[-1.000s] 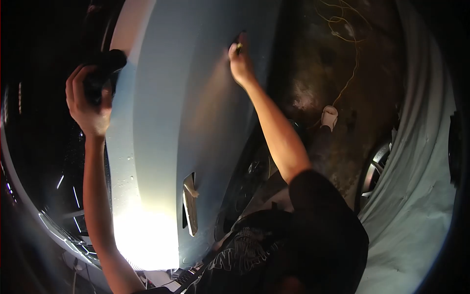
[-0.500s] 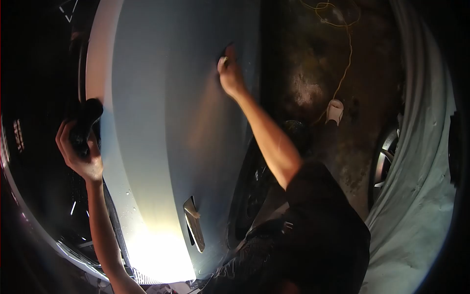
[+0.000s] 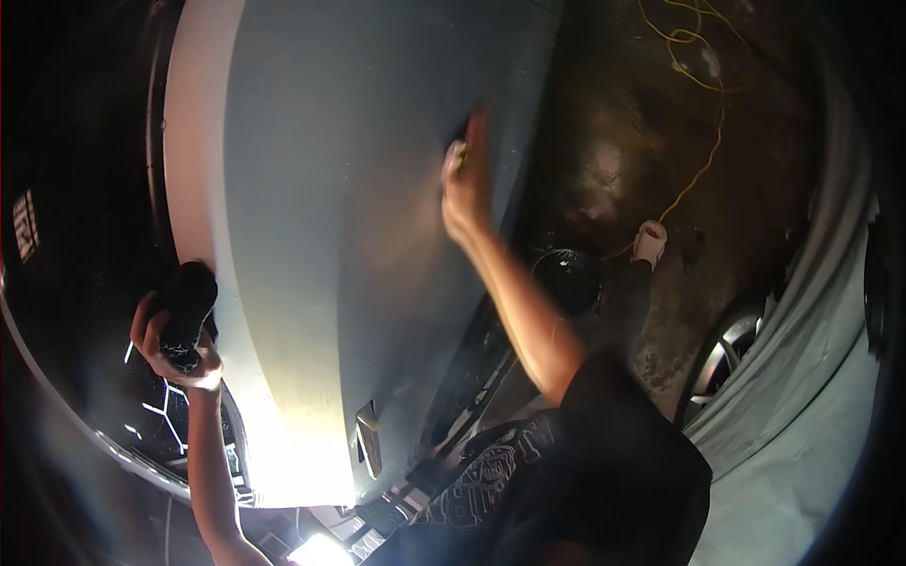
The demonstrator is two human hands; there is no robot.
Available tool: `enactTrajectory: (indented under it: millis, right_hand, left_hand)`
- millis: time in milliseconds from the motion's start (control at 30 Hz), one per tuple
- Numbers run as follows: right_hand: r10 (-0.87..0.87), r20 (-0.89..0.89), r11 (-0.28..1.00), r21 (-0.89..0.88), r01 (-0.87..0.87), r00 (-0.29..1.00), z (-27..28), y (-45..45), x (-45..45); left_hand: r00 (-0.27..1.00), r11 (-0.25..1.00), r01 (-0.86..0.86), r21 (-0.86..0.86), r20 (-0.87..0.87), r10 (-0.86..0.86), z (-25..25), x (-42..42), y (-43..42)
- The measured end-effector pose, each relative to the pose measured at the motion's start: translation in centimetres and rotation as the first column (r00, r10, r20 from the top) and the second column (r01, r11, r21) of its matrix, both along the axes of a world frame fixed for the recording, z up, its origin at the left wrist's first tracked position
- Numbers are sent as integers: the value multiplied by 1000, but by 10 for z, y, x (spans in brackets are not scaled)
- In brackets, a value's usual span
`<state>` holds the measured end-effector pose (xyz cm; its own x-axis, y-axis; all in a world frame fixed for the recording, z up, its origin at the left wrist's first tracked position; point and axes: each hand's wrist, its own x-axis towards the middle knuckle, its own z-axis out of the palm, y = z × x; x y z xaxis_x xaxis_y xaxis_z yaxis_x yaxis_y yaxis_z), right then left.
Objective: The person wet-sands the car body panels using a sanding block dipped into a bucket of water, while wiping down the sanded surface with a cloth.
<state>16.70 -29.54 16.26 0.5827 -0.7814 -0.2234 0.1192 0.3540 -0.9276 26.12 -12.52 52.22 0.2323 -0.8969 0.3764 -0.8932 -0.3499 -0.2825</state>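
The grey car side panel (image 3: 293,189) runs along the view, with a door handle (image 3: 368,441) near its lower end. My left hand (image 3: 204,370) is closed around a rounded black object (image 3: 193,294) beside the window edge; its kind is not clear. On the door surface, my right hand (image 3: 462,198) is closed, with a small dark pad-like object (image 3: 462,130) at its fingers, mostly hidden and blurred by motion. A reflection of that hand shows on the panel.
Bright light (image 3: 321,549) glares at the bottom. Over the dark floor runs a yellow cord (image 3: 703,174) near a white cup-shaped object (image 3: 650,241). To the right hang pale sheets (image 3: 793,453) beside a wheel (image 3: 722,363).
My left hand has moved back toward me along the window edge with the black object. My right hand has shifted slightly back and right on the panel. The camera view has shifted too.
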Motion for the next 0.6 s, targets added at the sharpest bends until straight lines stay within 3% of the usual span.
enactTrajectory:
  millis: [67,100,133,200,233,267,300,333,467,500,567,600]
  right_hand:
    - [191,-177,949,-219,-228,965,45,103,-70]
    - [228,-66,920,-312,-237,972,53,157,-105]
    - [430,-128,820,-358,-446,894,56,181,-136]
    - [463,-172,754,-440,-488,870,46,136,-114]
    - [305,-271,733,-546,-407,913,41,90,-85]
    - [327,-52,892,-312,-326,944,34,55,-51]
    - [226,224,973,3,-232,948,29,19,-17]
    - [29,409,945,286,-158,912,23,-18,17]
    - [152,37,965,-220,-140,988,95,-31,4]
    - [316,-30,869,-392,-302,948,105,33,-39]
    - [550,-158,535,-688,-491,820,124,161,-127]
    - [545,-148,538,-693,-480,825,126,167,-127]
  left_hand:
    - [998,998,68,1,-17,-68,0,-1,1]
    - [999,1000,25,-5,21,-25,-2,-2,2]
    - [1000,1000,12,-6,25,-12,-2,0,0]
    - [995,995,95,-2,-9,-95,-1,2,0]
    - [996,997,82,-1,-16,-82,-2,2,0]
    - [996,996,90,-3,-6,-90,-3,1,-2]
    - [996,996,93,1,4,-93,-2,1,-2]
    - [995,995,96,4,15,-96,0,2,-2]
    - [998,998,60,-17,31,-60,-1,0,-3]
    - [996,996,90,-17,18,-90,-1,1,-4]
    - [994,995,99,-6,47,-99,1,0,-4]
    - [993,994,105,-5,59,-105,5,2,-4]
